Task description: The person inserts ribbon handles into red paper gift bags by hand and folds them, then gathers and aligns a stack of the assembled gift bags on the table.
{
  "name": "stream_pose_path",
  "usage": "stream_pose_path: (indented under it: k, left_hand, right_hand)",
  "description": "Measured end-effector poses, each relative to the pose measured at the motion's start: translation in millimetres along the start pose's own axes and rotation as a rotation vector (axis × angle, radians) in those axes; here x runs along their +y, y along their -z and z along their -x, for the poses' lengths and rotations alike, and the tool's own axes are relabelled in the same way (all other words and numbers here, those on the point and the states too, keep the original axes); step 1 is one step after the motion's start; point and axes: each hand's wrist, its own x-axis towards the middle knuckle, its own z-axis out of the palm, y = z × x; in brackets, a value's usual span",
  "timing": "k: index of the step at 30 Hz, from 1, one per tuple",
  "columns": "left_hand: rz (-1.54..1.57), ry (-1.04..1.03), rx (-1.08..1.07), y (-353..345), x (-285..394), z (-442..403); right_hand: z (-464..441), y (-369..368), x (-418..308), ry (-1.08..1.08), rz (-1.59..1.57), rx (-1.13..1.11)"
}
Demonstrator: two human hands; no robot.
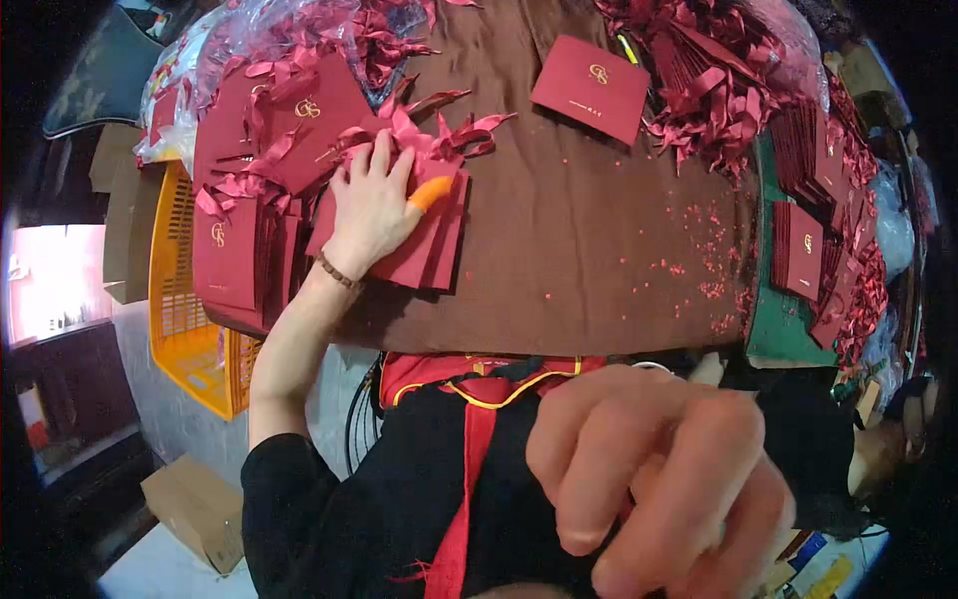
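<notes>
My left hand [374, 205] lies with its fingers spread on a small pile of dark red, flat paper bags [439, 235] with pink-red ribbons at their far end. An orange cover [430, 193] sits on its thumb, and a beaded bracelet [339, 272] is round the wrist. Close to the camera, my right hand [664, 479] is raised with its fingers curled in; whatever may be inside is hidden. A single red bag [591, 90] with a gold logo lies apart, farther back on the brown cloth [559, 230].
More red bags [232, 255] are stacked at the left, beside a yellow plastic crate [195, 344]. Ribboned bags [704, 95] heap up at the back right, and others [798, 245] stand over a green surface [778, 334]. Red scraps [689, 270] dot the cloth. A cardboard box [198, 511] is lower left.
</notes>
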Motion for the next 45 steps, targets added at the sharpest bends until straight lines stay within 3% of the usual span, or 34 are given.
stream_pose_path:
  k: [2, 3, 5, 9, 11, 16, 19, 22, 27, 28, 30, 32, 33, 35, 36, 40, 42, 43, 44, 45]
  left_hand:
    - [0.178, 0.115, -0.102, 14, 14, -8]
    - [0.264, 0.135, -0.120, 19, 19, -9]
    - [0.261, 0.110, -0.179, 17, 22, -10]
    - [-0.022, -0.048, 0.019, -7, 27, -12]
    - [-0.101, -0.103, 0.006, -13, 34, -13]
    - [0.045, -0.123, -0.143, -8, 34, -15]
    - [0.027, -0.057, -0.147, -6, 25, -22]
    - [0.011, -0.060, -0.098, -9, 13, -22]
    - [0.137, -0.086, -0.063, 10, 18, -22]
    - [0.126, -0.119, -0.050, 15, 18, -23]
    - [0.093, -0.182, 0.008, 27, 17, -25]
    - [0.133, -0.211, -0.015, 38, 18, -31]
    - [0.183, -0.241, -0.039, 45, 20, -37]
    - [0.367, -0.283, -0.204, 53, 33, -52]
    - [0.498, -0.331, -0.261, 51, 40, -64]
    - [0.293, -0.568, -0.058, 24, 83, -111]
    - [0.024, -0.635, 0.009, -1, 95, -137]
    - [0.004, -0.621, -0.044, -16, 99, -148]
    - [0.030, -0.612, -0.067, -31, 101, -156]
    - [0.056, -0.606, -0.090, -40, 102, -163]
  right_hand:
    - [-3, -7, -7, -0.080, -0.076, 0.047]
    - [-6, -22, -4, -0.036, 0.115, 0.270]
    - [-10, -38, -2, -0.037, 0.167, 0.351]
    - [-13, -54, 0, -0.055, 0.338, 0.656]
    - [-14, -54, -1, -0.070, 0.314, 0.646]
    - [-11, -49, -7, -0.124, 0.216, 0.623]
    - [-8, -45, -13, -0.134, 0.197, 0.633]
    - [-2, -42, -26, 0.062, 0.210, 0.593]
    - [11, -21, -78, 0.358, 0.206, 0.458]
    - [11, -8, -121, -0.230, 0.294, 0.130]
    - [-5, 3, -116, -0.133, 0.126, -0.199]
    - [-6, 0, -95, 0.337, 0.405, -0.107]
    - [-1, 7, -118, 0.229, 0.429, -0.378]
    - [27, 13, -167, 0.011, 0.620, -0.551]
    - [29, 16, -161, 0.015, 0.630, -0.568]
    - [40, 32, -85, 0.214, 0.382, -0.019]
    - [74, 67, -57, 0.039, 0.130, -0.045]
    - [86, 65, -57, -0.293, 0.855, 0.289]
    - [89, 64, -68, -0.762, 0.688, 0.677]
    - [101, 86, -60, -0.909, 0.866, 0.630]
